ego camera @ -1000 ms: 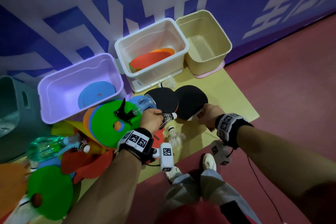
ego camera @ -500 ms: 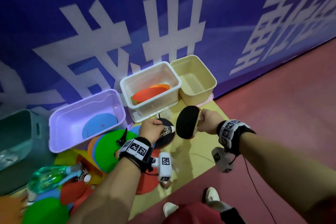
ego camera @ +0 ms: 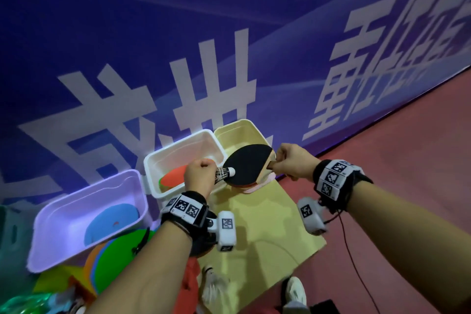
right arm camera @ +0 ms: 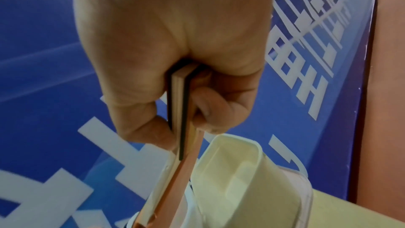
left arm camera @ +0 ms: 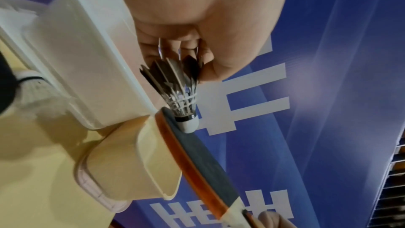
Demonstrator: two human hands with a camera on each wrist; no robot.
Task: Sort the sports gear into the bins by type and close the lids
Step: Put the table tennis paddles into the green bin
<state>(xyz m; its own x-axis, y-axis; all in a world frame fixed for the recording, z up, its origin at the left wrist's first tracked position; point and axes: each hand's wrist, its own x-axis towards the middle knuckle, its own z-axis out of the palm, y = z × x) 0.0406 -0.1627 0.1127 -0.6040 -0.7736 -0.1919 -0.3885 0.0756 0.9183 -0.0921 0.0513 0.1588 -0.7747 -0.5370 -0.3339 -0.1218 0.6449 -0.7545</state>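
Nearest to the camera, green and orange discs (ego camera: 119, 260) are seen on the floor, lower in the view than half a second ago. The left hand (ego camera: 200, 177) is curled around the feathers of a shuttlecock (ego camera: 225, 173), as before, but it has been raised and is now held in front of the white bin (ego camera: 153, 173); the cork tip is seen against the black face of the paddle (ego camera: 248, 164). The paddle handle is gripped by the right hand (ego camera: 293, 162), closed in a fist. The paddle has been carried further away since the earlier frame and is now held above the near edge of the cream bin (ego camera: 239, 132), its black face upward. Red and orange discs (ego camera: 173, 177) lie in the white bin, and a blue disc (ego camera: 112, 222) in the purple bin (ego camera: 46, 245)
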